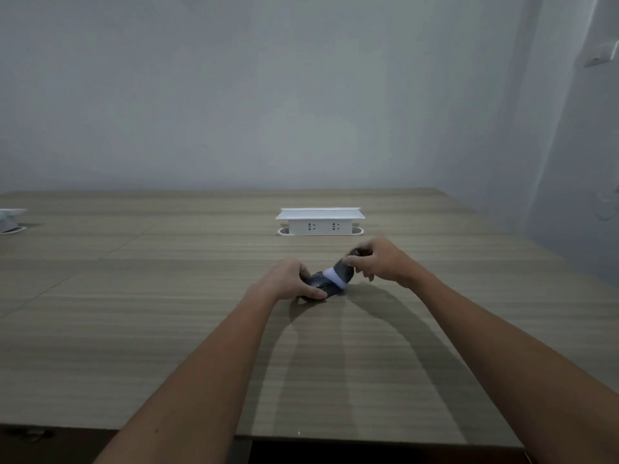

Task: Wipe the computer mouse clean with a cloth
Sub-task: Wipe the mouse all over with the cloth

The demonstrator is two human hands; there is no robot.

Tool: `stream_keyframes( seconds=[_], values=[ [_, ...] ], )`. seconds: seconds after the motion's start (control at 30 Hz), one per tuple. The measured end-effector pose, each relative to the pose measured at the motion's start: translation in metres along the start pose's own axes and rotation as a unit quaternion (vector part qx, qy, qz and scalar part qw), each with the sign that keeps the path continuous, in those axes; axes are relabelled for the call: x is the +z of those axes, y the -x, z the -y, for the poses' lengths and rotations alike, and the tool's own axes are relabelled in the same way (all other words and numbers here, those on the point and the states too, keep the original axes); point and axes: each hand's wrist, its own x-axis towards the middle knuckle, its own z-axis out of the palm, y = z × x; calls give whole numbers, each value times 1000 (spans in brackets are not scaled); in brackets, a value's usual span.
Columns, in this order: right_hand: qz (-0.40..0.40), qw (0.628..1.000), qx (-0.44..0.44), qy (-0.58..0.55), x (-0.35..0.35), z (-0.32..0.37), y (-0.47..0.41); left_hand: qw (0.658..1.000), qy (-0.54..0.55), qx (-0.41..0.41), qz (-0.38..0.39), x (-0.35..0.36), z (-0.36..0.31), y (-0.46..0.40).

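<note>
A black computer mouse (317, 283) lies on the wooden table (167, 296), a little right of centre. My left hand (290, 279) is wrapped around its left side and holds it down. My right hand (378, 259) grips a bunched dark grey cloth (344, 272) with a pale edge. That pale edge is pressed against the right end of the mouse. My left fingers hide part of the mouse body.
A white pop-up socket box (320, 222) stands just behind the hands. A second white box (10, 218) sits at the far left edge. The wall rises behind the table, and the table's front edge (335, 438) is near me.
</note>
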Motion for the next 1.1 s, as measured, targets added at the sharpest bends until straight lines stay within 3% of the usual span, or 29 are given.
stream_keyframes(
  seconds=[0.1,0.27,0.43,0.57,0.73,0.87,1.0,1.1],
  values=[
    [-12,995,16,97,0,-4,-5,1000,15,12,5,0,0,2],
    [-19,999,5,-50,1,2,-2,999,32,34,23,3,2,6],
    [-31,997,30,68,2,1,-8,998,35,47,37,3,4,8],
    [-12,999,8,-38,5,12,-8,996,49,55,43,4,5,7],
    [-27,996,27,77,8,16,-18,996,66,53,31,4,5,8],
    [-19,999,21,16,7,23,-18,994,93,48,26,4,7,9],
    [-17,994,49,98,9,19,-23,994,101,44,27,3,7,6],
    [-21,998,27,53,10,19,-23,993,103,44,33,1,5,7]
  ],
)
